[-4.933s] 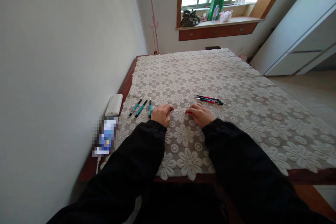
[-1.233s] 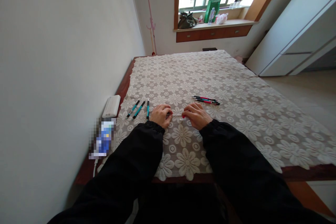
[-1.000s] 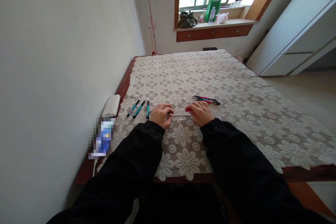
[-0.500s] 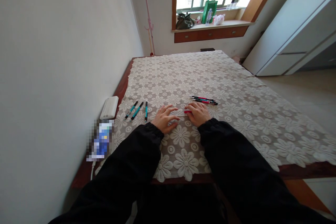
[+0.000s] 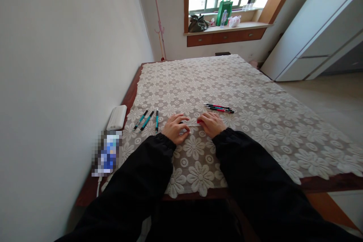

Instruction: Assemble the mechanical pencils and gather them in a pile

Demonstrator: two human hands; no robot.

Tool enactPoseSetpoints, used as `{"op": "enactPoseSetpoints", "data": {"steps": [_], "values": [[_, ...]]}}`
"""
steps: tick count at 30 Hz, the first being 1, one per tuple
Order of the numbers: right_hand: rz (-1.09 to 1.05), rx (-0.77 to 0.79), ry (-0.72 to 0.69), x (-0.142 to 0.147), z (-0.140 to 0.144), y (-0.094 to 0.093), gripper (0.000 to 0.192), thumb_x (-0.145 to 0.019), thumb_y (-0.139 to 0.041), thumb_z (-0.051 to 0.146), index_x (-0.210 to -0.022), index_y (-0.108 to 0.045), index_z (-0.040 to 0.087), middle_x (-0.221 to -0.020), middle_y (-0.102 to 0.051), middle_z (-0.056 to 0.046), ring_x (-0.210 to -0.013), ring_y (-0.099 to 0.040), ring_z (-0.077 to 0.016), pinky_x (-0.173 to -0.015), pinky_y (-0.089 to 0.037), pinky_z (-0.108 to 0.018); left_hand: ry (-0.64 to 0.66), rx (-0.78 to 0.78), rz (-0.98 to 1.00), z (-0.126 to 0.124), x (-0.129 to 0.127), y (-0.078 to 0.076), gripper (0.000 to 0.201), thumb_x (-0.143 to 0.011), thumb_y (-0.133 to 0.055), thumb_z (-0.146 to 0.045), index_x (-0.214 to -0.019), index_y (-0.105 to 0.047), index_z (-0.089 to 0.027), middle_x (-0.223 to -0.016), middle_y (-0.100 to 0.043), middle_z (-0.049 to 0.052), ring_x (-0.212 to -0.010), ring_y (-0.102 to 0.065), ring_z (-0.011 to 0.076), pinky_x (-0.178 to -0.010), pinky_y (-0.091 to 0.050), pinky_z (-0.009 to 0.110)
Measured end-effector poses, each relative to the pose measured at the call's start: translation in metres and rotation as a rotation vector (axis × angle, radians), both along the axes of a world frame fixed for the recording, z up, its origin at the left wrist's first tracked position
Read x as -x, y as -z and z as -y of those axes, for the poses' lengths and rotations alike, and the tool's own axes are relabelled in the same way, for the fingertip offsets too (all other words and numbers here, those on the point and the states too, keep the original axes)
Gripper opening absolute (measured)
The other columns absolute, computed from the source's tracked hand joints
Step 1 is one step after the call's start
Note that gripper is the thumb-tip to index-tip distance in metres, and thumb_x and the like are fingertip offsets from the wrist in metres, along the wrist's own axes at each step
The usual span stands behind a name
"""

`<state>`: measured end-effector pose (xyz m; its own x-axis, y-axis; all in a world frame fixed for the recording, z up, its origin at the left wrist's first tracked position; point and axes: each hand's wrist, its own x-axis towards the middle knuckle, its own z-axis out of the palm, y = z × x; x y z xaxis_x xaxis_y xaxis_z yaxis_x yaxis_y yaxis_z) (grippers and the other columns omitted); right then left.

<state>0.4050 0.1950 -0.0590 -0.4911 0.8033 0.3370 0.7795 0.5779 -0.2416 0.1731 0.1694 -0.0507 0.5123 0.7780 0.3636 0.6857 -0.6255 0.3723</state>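
My left hand (image 5: 176, 127) and my right hand (image 5: 211, 123) rest close together on the lace cloth (image 5: 241, 83). Between them runs a thin pale pen part (image 5: 193, 125) with a red end under my right fingertips. Each hand pinches one end of it. Three teal-and-black pens (image 5: 148, 120) lie just left of my left hand. A few red-and-black pens (image 5: 219, 108) lie just beyond my right hand. Both arms wear black sleeves.
A white power bank (image 5: 116, 117) sits on the bare wood at the left, beside the wall. A blurred blue-and-white object (image 5: 107, 153) with a white cable lies nearer. White cabinets (image 5: 320, 34) stand at the right. Bags (image 5: 197, 23) sit on the window sill.
My hands have kept hold of the thin part, pulling apart a little and coming back together. My left fingers spread briefly and have closed on it again. The view has drifted slightly.
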Motion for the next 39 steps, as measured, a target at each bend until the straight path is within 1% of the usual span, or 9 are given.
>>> {"op": "enactPoseSetpoints", "data": {"steps": [3, 6, 8, 11, 21, 23, 29, 36, 39], "values": [[-0.007, -0.005, 0.029, -0.001, -0.001, 0.002, 0.018, -0.093, -0.054, 0.019, -0.103, -0.067, 0.024, -0.105, -0.069, -0.006, -0.101, -0.058, -0.0245, -0.094, -0.037, -0.039, -0.057, -0.003, 0.045, 0.0, 0.001, -0.002, 0.019, -0.073, -0.068, -0.019, -0.091, -0.07, -0.026, -0.122, -0.066, 0.002, -0.128, -0.05, 0.0264, -0.115, -0.035, 0.049], [-0.048, -0.026, -0.008, -0.001, -0.001, 0.003, 0.021, -0.091, -0.058, 0.022, -0.11, -0.067, 0.024, -0.112, -0.067, -0.007, -0.107, -0.057, -0.0252, -0.097, -0.038, -0.04, -0.185, -0.009, 0.098, -0.003, 0.004, -0.004, 0.03, -0.068, -0.063, -0.01, -0.095, -0.067, -0.024, -0.115, -0.067, 0.004, -0.119, -0.055, 0.0241, -0.107, -0.043, 0.043], [-0.063, -0.035, -0.067, 0.0, 0.0, 0.003, 0.017, -0.091, -0.059, 0.025, -0.106, -0.069, 0.024, -0.113, -0.067, -0.007, -0.109, -0.056, -0.0249, -0.099, -0.037, -0.041, -0.246, -0.013, 0.098, -0.004, 0.006, -0.004, 0.025, -0.069, -0.064, -0.012, -0.091, -0.067, -0.023, -0.113, -0.067, 0.005, -0.115, -0.056, 0.0247, -0.103, -0.045, 0.043], [-0.057, -0.037, -0.113, 0.001, 0.0, 0.004, 0.01, -0.091, -0.061, 0.026, -0.094, -0.07, 0.025, -0.112, -0.067, -0.005, -0.108, -0.057, -0.0242, -0.1, -0.037, -0.042, -0.248, -0.009, 0.058, -0.006, 0.007, -0.001, 0.01, -0.073, -0.068, -0.022, -0.083, -0.069, -0.024, -0.114, -0.067, 0.005, -0.117, -0.055, 0.0266, -0.104, -0.044, 0.045], [-0.064, 0.006, -0.065, -0.001, -0.001, 0.003, 0.006, -0.087, -0.062, 0.021, -0.087, -0.067, 0.023, -0.112, -0.066, -0.006, -0.108, -0.056, -0.0243, -0.099, -0.038, -0.042, -0.307, -0.029, 0.039, -0.005, 0.008, 0.001, 0.002, -0.072, -0.069, -0.022, -0.074, -0.068, -0.023, -0.115, -0.067, 0.004, -0.123, -0.052, 0.0287, -0.108, -0.039, 0.048], [-0.059, 0.005, -0.062, -0.001, 0.0, 0.003, 0.007, -0.087, -0.061, 0.021, -0.087, -0.067, 0.023, -0.112, -0.066, -0.006, -0.108, -0.056, -0.0245, -0.099, -0.038, -0.042, -0.272, -0.043, 0.06, -0.004, 0.007, -0.001, 0.007, -0.074, -0.067, -0.023, -0.081, -0.069, -0.024, -0.117, -0.067, 0.004, -0.124, -0.051, 0.0277, -0.11, -0.039, 0.048], [-0.064, -0.016, -0.073, -0.002, -0.001, 0.001, 0.009, -0.089, -0.059, 0.021, -0.088, -0.068, 0.023, -0.111, -0.066, -0.006, -0.106, -0.057, -0.0241, -0.097, -0.039, -0.04, 0.006, -0.039, 0.009, -0.001, 0.003, -0.004, 0.018, -0.077, -0.068, -0.024, -0.094, -0.072, -0.027, -0.128, -0.064, 0.002, -0.134, -0.045, 0.028, -0.118, -0.03, 0.052], [-0.125, -0.028, 0.015, -0.008, -0.006, 0.004, 0.018, -0.081, -0.06, 0.014, -0.096, -0.068, 0.022, -0.11, -0.067, -0.006, -0.106, -0.057, -0.0258, -0.095, -0.041, -0.039, 0.031, -0.009, -0.042, -0.002, 0.004, 0.001, 0.01, -0.081, -0.068, -0.031, -0.088, -0.075, -0.028, -0.135, -0.061, 0.001, -0.139, -0.04, 0.0312, -0.12, -0.023, 0.06], [-0.092, 0.007, 0.037, -0.011, -0.009, 0.008, 0.013, -0.083, -0.061, 0.017, -0.092, -0.069, 0.022, -0.11, -0.067, -0.007, -0.105, -0.057, -0.0276, -0.093, -0.042, -0.041, 0.031, -0.018, -0.041, -0.004, 0.005, 0.004, 0.007, -0.081, -0.07, -0.032, -0.085, -0.075, -0.029, -0.132, -0.063, 0.0, -0.138, -0.042, 0.0307, -0.119, -0.024, 0.061]]}}
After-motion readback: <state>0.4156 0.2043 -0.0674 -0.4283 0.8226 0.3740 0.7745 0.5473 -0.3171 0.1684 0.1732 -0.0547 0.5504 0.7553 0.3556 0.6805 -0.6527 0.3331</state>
